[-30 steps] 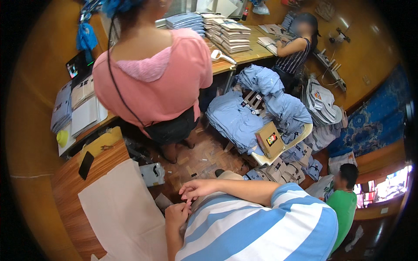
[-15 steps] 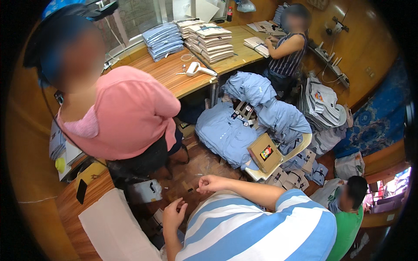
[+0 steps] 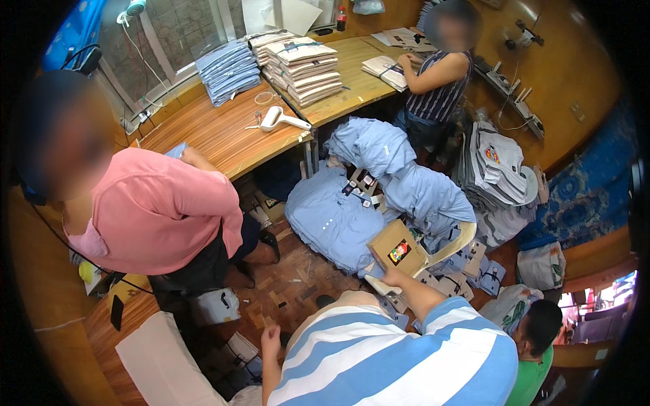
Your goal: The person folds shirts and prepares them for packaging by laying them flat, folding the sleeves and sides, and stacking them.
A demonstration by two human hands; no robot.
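My right hand (image 3: 392, 277) reaches to the lower edge of a brown cardboard box (image 3: 399, 247) with a colourful picture on it, beside the rim of a cream plastic chair (image 3: 455, 245). Its fingertips are hidden, so whether it grips the box or the chair is unclear. My left hand (image 3: 271, 338) hangs low at my side, fingers loosely bent, holding nothing that I can see. Heaped light-blue shirts (image 3: 332, 220) with dark tags lie on and around the chair, just beyond the box.
A person in a pink top (image 3: 162, 196) stands at the left by a wooden table (image 3: 223, 132) bearing folded garments (image 3: 301, 68) and a white lint roller (image 3: 276, 120). Another person (image 3: 440, 88) works at the back. Someone in green (image 3: 535, 372) is at the lower right.
My right hand has moved forward and right to the box. My left hand has dropped back slightly. The person in pink has turned and now reaches onto the table.
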